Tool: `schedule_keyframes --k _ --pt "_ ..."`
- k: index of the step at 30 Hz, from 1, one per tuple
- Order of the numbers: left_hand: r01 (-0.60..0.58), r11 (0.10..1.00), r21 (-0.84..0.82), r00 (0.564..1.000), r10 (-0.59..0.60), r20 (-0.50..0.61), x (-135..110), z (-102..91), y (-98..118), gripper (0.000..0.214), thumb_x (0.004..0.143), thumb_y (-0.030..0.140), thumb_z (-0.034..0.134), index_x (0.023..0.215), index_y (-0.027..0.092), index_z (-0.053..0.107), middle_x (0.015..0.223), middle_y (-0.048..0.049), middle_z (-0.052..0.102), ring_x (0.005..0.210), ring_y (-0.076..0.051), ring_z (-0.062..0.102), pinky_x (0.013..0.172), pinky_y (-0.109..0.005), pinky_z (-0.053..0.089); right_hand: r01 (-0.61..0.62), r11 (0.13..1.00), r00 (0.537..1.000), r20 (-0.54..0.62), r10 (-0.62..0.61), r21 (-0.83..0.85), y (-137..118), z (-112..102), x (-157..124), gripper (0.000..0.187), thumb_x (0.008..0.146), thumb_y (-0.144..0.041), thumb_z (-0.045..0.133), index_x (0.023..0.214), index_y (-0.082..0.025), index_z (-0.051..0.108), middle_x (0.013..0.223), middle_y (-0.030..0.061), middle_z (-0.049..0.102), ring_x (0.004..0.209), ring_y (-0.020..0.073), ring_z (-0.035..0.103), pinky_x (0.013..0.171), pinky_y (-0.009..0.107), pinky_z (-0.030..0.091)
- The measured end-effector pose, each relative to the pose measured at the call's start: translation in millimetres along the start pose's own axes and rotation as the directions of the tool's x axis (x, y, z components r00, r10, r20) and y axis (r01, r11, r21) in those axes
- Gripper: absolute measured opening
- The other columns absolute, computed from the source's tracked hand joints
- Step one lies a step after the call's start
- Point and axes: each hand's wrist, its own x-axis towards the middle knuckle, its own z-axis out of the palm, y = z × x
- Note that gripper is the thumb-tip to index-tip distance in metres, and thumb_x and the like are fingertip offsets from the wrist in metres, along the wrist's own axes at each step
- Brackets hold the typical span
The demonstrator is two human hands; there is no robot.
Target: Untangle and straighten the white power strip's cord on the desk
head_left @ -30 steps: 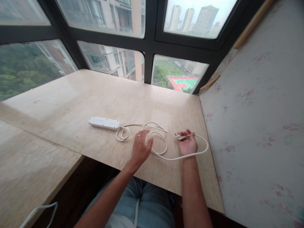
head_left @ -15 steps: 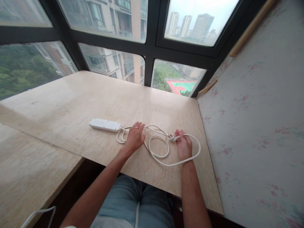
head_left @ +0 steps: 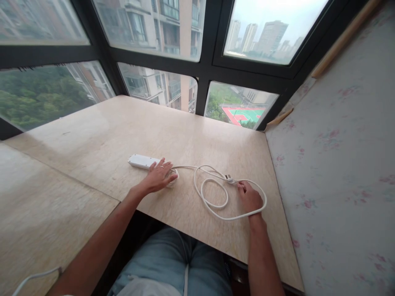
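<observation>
A white power strip lies with its screwed underside up on the stone-patterned ledge. Over its right end and a bunched part of the cord rests my left hand, palm down with fingers spread. The white cord runs right in loose loops to a three-pin plug, whose prongs point up and left. My right hand is beside the plug, fingers curled at the cord just behind it; their exact grip is partly hidden. One cord loop passes across my right wrist.
The ledge meets dark-framed windows at the back and a flowered wall on the right. A seam crosses its left part. Another white cable lies at lower left. My legs are below the front edge.
My left hand has moved left, from the middle of the cord onto the strip's end. My right hand has turned over from palm up and its fingers have curled. The view has shifted slightly.
</observation>
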Motion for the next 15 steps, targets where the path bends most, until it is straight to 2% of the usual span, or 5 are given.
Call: schedule_keyframes --k 3,5,7,11,15 --pt "-0.082 0.997 0.017 0.992 0.079 0.096 -2 -7.8 -18 0.056 0.095 0.048 0.034 0.141 0.019 0.044 0.151 -0.0091 0.038 0.146 -0.028 0.015 0.115 -0.053 0.013 0.21 0.976 0.978 -0.026 -0.209 0.06 12 9 -1 0.04 0.093 -0.038 0.039 0.107 -0.018 0.069 0.102 0.0115 0.071 0.088 0.0245 0.063 0.073 0.033 0.044" --pt "-0.125 0.991 0.056 0.986 0.118 0.116 0 -10.6 -30 0.051 0.093 0.035 0.038 0.141 0.021 0.045 0.151 -0.0074 0.038 0.146 -0.026 0.016 0.115 -0.051 0.014 0.371 0.925 0.928 -0.066 -0.367 0.077 22 15 -3 0.042 0.093 -0.036 0.036 0.109 -0.015 0.069 0.109 0.0133 0.069 0.1 0.0257 0.062 0.086 0.037 0.046" --pt "-0.151 0.982 0.11 0.986 0.141 0.092 3 -11.2 -41 0.05 0.089 0.024 0.039 0.138 0.023 0.048 0.15 -0.0065 0.04 0.145 -0.025 0.02 0.114 -0.05 0.017 0.459 0.888 0.887 -0.058 -0.458 0.015 30 17 -7 0.045 0.092 -0.034 0.035 0.114 -0.012 0.067 0.107 0.0157 0.068 0.101 0.0268 0.061 0.09 0.039 0.046" --pt "-0.182 0.96 0.215 0.98 0.195 -0.04 11 -13.5 -59 0.041 0.091 0.024 0.04 0.128 0.023 0.057 0.144 -0.0123 0.046 0.135 -0.026 0.039 0.107 -0.048 0.028 0.533 0.837 0.846 0.077 -0.527 -0.126 38 7 -24 0.048 0.088 -0.027 0.037 0.124 -0.007 0.062 0.101 0.0178 0.066 0.094 0.0285 0.06 0.087 0.043 0.049" --pt "-0.188 0.951 0.244 0.972 0.216 -0.092 18 -25.8 -68 0.033 0.089 0.031 0.049 0.117 0.025 0.065 0.122 -0.0122 0.059 0.11 -0.025 0.058 0.094 -0.043 0.039 0.614 0.777 0.776 0.285 -0.563 -0.139 34 -23 -50 0.051 0.08 -0.018 0.043 0.127 -0.003 0.058 0.128 0.0227 0.057 0.116 0.031 0.055 0.098 0.043 0.044"
